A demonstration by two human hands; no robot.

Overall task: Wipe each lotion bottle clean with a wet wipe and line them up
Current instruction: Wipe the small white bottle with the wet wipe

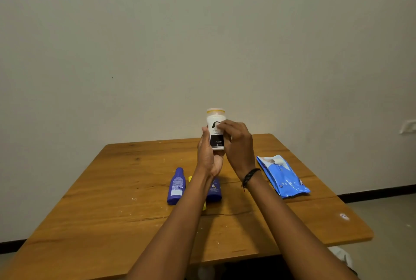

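A white lotion bottle (215, 126) with a black lower label and a yellow band near its top is held upright above the table. My left hand (208, 156) grips it from below and the left side. My right hand (237, 144) presses its fingers on the bottle's front and right side; whether a wipe lies under those fingers is not visible. A blue bottle (176, 186) lies on the table to the left of my left forearm. A second blue bottle (213, 192) and a yellow object (204, 205) lie partly hidden behind that forearm.
A blue wet-wipe pack (282, 176) lies on the wooden table (101, 212) at the right. A plain wall stands right behind the table's far edge. A white crumpled thing (342, 256) lies on the floor beyond the table's right front corner.
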